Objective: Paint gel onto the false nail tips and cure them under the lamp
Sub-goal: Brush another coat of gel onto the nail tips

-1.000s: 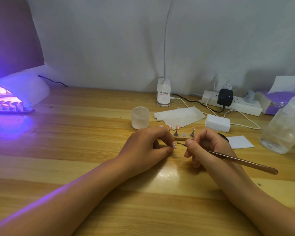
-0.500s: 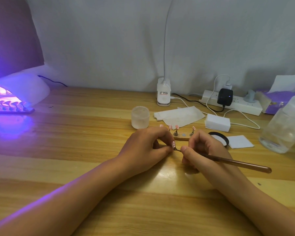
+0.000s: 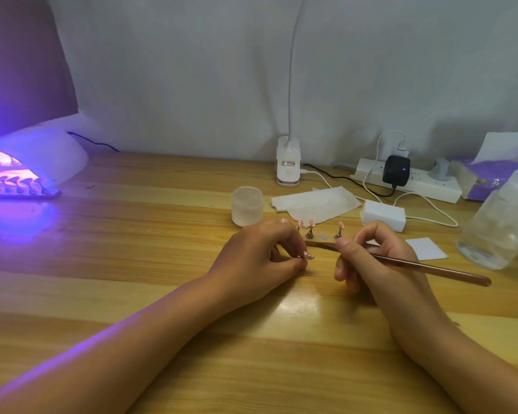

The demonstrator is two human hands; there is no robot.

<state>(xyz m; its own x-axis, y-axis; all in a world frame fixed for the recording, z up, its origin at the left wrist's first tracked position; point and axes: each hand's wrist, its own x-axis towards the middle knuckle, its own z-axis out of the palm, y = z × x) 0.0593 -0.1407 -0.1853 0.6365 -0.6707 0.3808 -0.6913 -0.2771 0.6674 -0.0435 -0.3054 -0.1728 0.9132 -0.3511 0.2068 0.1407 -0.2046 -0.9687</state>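
My left hand (image 3: 257, 258) pinches a small stand carrying a pink false nail tip (image 3: 309, 256) with white dots. In my right hand (image 3: 371, 258) I grip a long brown gel brush (image 3: 431, 268), its tip pointing left, a short gap from that nail. Behind my hands a wooden holder strip (image 3: 320, 241) carries a few more pink tips (image 3: 311, 224) on little metal stands. At the far left a white curing lamp (image 3: 42, 156) glows violet over another row of tips (image 3: 18, 186).
A frosted jar (image 3: 247, 206) stands behind my left hand. Paper wipes (image 3: 314, 201), a white block (image 3: 383, 215), a white card (image 3: 428, 248), a clear plastic bottle (image 3: 497, 222), a power strip (image 3: 416, 183), a tissue pack (image 3: 491, 177) and a desk lamp base (image 3: 287, 165) lie beyond.
My right hand drew the brush tip in to the held nail, then pulled it back to the right. The left hand stayed put.
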